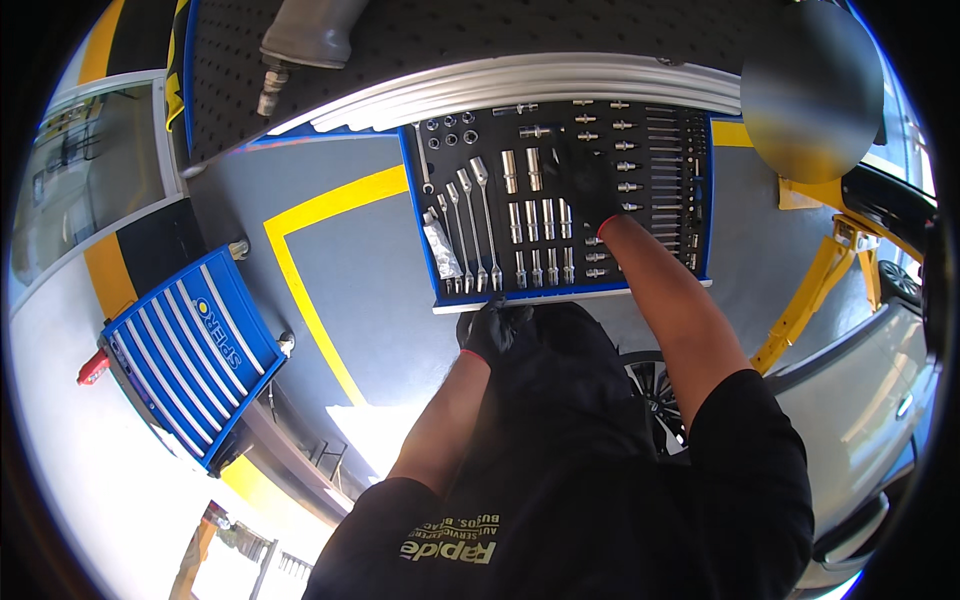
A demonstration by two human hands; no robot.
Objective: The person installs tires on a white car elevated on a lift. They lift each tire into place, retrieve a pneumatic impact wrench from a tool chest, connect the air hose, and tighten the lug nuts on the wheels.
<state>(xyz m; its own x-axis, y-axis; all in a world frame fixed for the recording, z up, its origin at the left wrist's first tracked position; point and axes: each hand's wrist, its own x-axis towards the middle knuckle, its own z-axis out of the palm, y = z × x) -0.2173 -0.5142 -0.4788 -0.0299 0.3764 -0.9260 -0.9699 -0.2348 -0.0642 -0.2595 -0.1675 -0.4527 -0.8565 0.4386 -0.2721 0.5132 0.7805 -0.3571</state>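
My right hand is over the open drawer, beside a long socket in it (gripping or not, I can't tell); my left hand, equally unclear, is at the front edge. The socket should feel hard, slick: pinch mid-barrel.

Bright daylight, bent edges.
Light from lower left whitens the floor; sockets glint; my right hand is lost, dark on dark; a round blur sits upper right; lines bow near the black rim.
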